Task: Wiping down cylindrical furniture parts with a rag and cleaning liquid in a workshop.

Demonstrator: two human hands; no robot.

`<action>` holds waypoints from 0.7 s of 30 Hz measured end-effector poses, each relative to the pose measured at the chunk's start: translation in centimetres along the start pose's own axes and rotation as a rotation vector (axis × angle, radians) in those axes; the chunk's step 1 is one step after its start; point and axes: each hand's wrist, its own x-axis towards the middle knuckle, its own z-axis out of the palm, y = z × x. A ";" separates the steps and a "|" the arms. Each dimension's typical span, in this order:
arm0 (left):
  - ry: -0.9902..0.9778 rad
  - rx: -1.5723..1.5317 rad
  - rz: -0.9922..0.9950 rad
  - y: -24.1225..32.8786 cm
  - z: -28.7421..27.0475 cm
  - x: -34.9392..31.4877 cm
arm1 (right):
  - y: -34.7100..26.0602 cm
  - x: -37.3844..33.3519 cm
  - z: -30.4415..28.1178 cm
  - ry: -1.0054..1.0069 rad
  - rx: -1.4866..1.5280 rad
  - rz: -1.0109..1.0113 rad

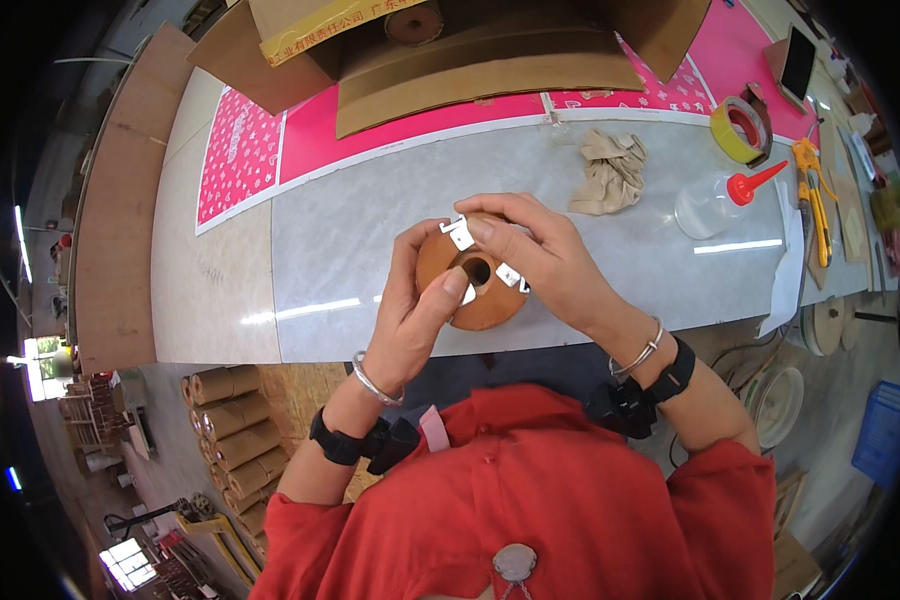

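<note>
A round brown disc [487, 314] with a hole through its middle is held above the front part of the table, its flat face toward me. My left hand [408, 312] is closed around its left side, thumb lying on the face near the hole. Closed over the upper right rim, my right hand [550, 250] has its thumb beside a small white tab [459, 237]. Another white tab [508, 275] sits right of the hole. A third white piece [468, 294] shows by my left thumb. Fingers behind the disc are hidden.
An open cardboard box [490, 90] stands at the back on pink patterned sheets [240, 150]. Crumpled paper [608, 170], a clear squeeze bottle [708, 208] with red nozzle, yellow tape [736, 130] and yellow-handled tools [818, 215] lie to the right. A wooden board [120, 200] borders the left.
</note>
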 end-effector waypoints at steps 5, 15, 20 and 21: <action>-0.008 -0.069 -0.055 -0.2 -0.1 0.1 | -0.6 0.2 -0.3 -0.058 0.120 0.061; -0.044 -0.074 -0.084 -2.4 -1.1 0.3 | -0.4 0.0 -0.7 -0.125 0.100 0.166; -0.070 -0.097 -0.115 -3.4 -0.9 1.0 | 1.4 -0.1 -1.1 -0.101 0.036 0.185; -0.070 -0.102 -0.113 -3.6 -0.7 1.1 | 2.0 -0.1 -1.2 -0.077 -0.009 0.184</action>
